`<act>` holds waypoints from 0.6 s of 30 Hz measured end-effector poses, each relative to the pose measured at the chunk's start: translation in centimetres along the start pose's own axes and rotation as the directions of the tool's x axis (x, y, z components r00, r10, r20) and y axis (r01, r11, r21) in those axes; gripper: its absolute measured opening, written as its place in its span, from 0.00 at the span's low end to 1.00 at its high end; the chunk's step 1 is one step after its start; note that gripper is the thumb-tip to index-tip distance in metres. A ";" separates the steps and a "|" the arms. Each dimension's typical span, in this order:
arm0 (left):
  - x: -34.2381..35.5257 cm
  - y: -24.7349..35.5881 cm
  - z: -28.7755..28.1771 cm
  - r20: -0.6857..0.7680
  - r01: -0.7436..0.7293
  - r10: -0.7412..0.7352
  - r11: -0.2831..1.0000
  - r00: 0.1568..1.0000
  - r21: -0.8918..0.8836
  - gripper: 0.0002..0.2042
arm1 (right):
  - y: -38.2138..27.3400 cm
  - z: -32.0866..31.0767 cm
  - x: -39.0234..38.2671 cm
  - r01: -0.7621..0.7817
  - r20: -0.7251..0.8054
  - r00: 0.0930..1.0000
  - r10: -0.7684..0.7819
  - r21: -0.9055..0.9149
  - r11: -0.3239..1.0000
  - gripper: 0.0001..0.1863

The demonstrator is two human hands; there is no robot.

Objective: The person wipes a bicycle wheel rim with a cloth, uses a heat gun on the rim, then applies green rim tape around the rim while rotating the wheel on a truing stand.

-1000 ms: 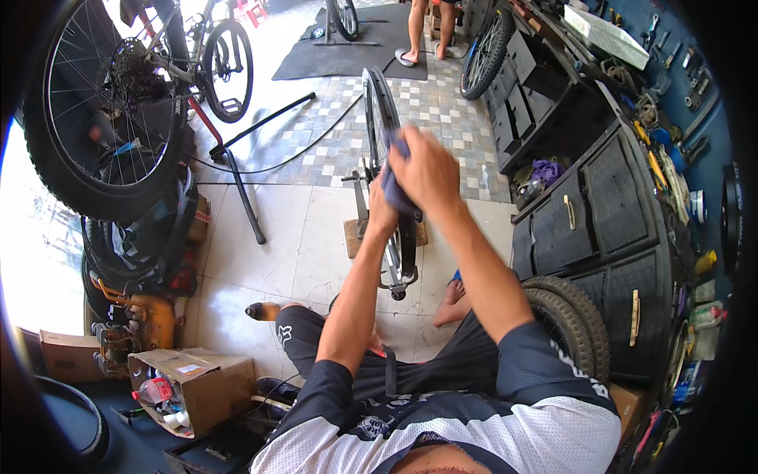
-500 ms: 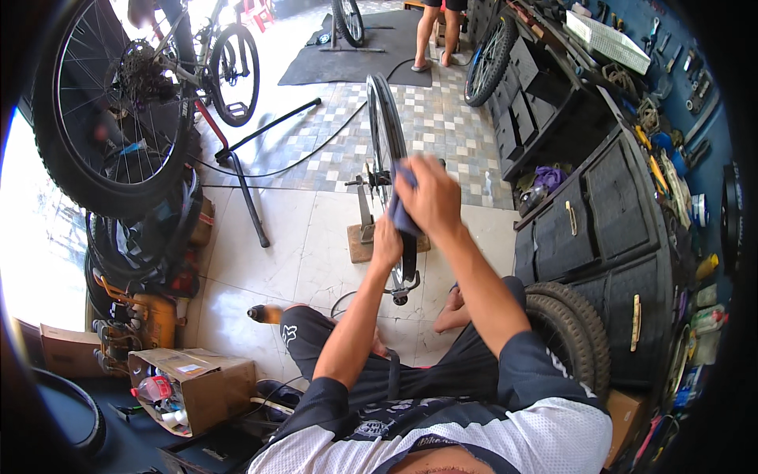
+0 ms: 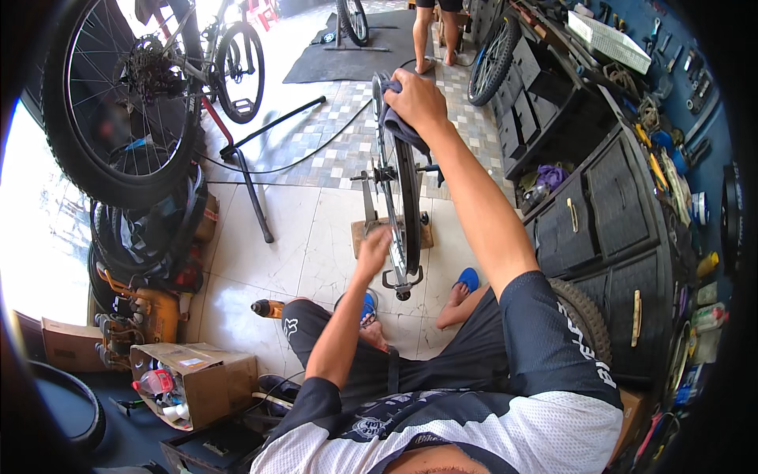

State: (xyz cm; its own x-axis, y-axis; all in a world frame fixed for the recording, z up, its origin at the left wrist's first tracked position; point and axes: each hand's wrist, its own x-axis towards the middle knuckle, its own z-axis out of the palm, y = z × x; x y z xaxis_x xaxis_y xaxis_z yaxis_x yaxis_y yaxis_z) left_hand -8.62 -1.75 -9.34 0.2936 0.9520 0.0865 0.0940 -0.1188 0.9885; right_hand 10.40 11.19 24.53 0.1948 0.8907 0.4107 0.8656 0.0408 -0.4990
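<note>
Right hand (image 3: 416,99) clenched on a dark purple-grey cloth (image 3: 403,130), up at the far end of a narrow black-and-silver bicycle wheel (image 3: 410,213). Wheel stands upright in a grey metal stand (image 3: 368,204) with a brown wooden base (image 3: 358,231), ahead of the seated person. Left hand (image 3: 374,249) is beside the wheel's near left side, blurred; can't tell whether it's gripping anything.
</note>
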 end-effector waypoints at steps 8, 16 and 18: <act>18.4 21.5 -0.3 -0.241 -0.172 0.102 0.941 0.965 -0.290 0.27 | 3.7 1.9 -19.8 0.182 -0.292 0.946 -0.137 0.132 0.974 0.12; 18.7 20.3 2.5 -0.144 -0.079 0.053 0.980 0.988 -0.185 0.40 | 6.9 5.1 -26.8 0.328 -0.283 0.915 -0.286 0.114 0.938 0.15; 16.2 19.1 2.2 -0.056 -0.114 0.109 0.989 0.992 -0.095 0.39 | 6.8 4.2 -24.4 0.354 -0.321 0.896 -0.307 0.099 0.930 0.14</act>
State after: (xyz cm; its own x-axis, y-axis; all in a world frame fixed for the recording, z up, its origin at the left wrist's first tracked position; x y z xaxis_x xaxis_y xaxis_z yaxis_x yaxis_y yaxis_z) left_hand 0.07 10.75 10.70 0.2489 0.9475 0.2007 -0.0308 -0.1993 0.9794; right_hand 9.61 -8.35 7.89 0.0567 0.6405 0.7659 0.8285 0.3978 -0.3941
